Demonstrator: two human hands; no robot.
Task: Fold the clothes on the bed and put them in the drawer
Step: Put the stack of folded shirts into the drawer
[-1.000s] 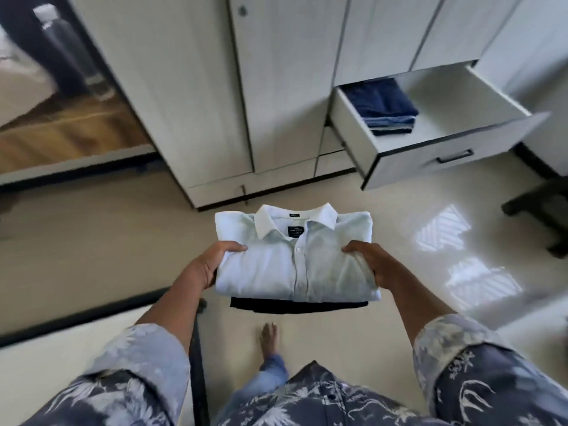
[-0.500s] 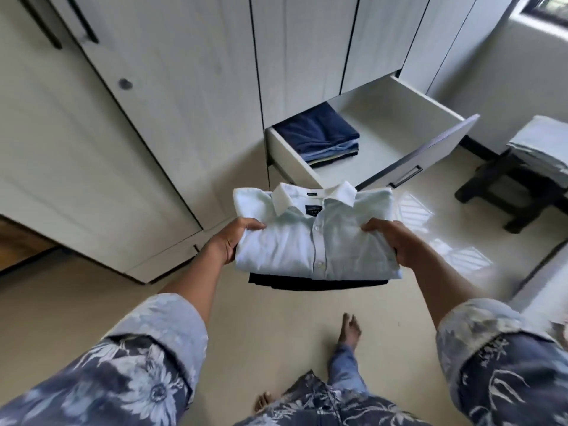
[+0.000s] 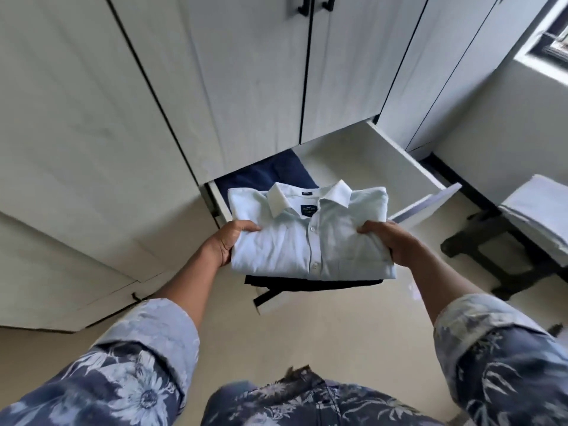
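Observation:
A folded pale blue shirt [image 3: 310,235] with a white collar lies on top of a folded black garment [image 3: 310,283]. I carry this stack between both hands, above the front of the open white drawer [image 3: 396,167]. My left hand [image 3: 226,241] grips the stack's left edge, thumb on top. My right hand [image 3: 390,241] grips its right edge the same way. Folded dark blue clothes [image 3: 264,176] lie in the drawer's left part, partly hidden by the shirt.
Tall white wardrobe doors [image 3: 246,87] rise behind the drawer. A dark stool [image 3: 491,241] with a folded white cloth [image 3: 541,213] stands at the right. A window [image 3: 550,41] sits at the upper right. Beige floor [image 3: 338,333] lies below.
I have stepped closer to the wardrobe. The stack in my hands has moved from in front of the drawer to above its front part.

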